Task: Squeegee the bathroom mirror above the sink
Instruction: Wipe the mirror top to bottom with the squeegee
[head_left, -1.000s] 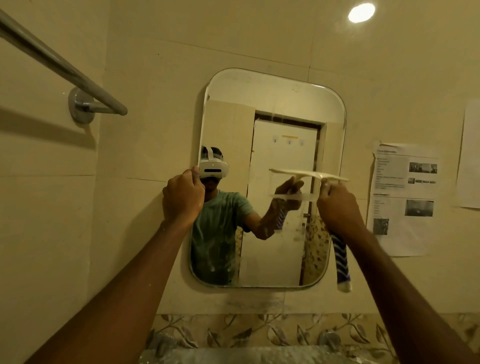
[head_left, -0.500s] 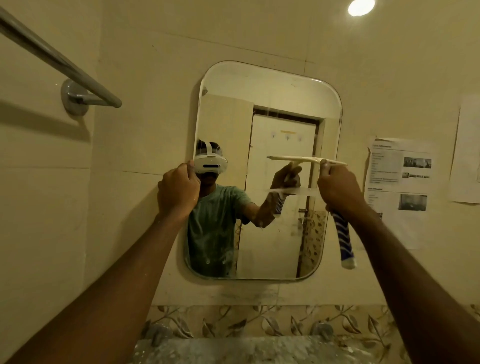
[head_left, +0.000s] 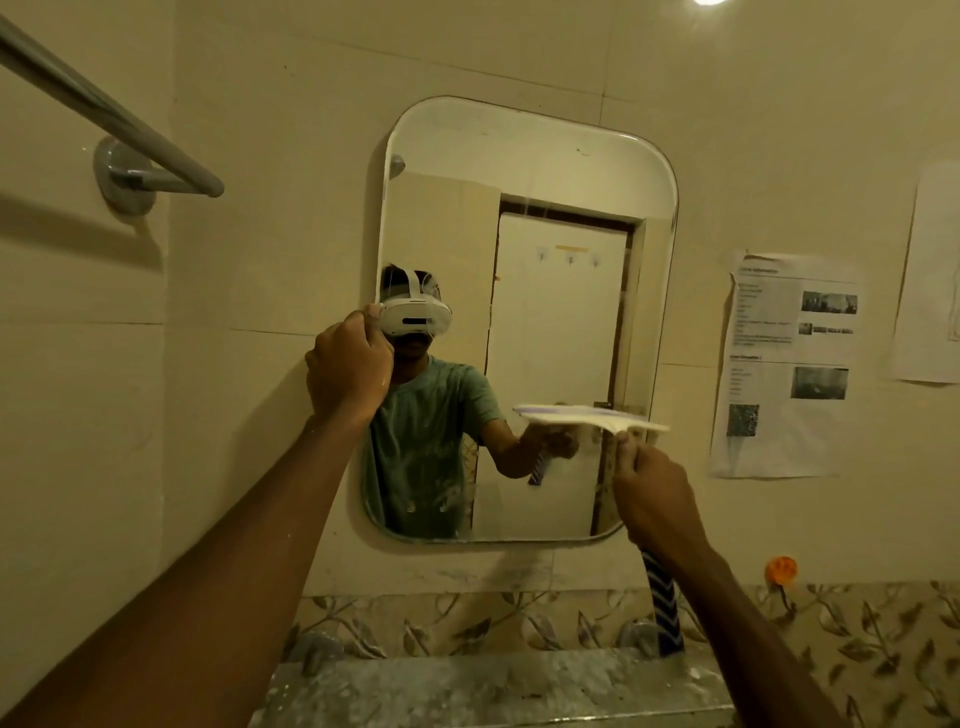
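Mirror (head_left: 524, 171): fixed to the tiled wall at 12 o'clock, above the sink (head_left: 467, 686), whose rim shows at 6 o'clock
Squeegee (head_left: 589, 417): blade level across the right half of the glass, lower than mid-height; striped handle hangs down past the mirror's bottom edge, a hold suited to a straight downward pull
Right hand (head_left: 657, 499): closed round the handle just under the blade, thumb up against the head, apparently to press the blade flat
Left hand (head_left: 347, 371): fist closed at the mirror's left edge, 9 o'clock; looks like bracing, though whether it holds anything cannot be told
Glass: streaks remain along the lower left
Judgement: stroke under way, bottom strip not yet cleared
Risk: uneven pressure may leave a line
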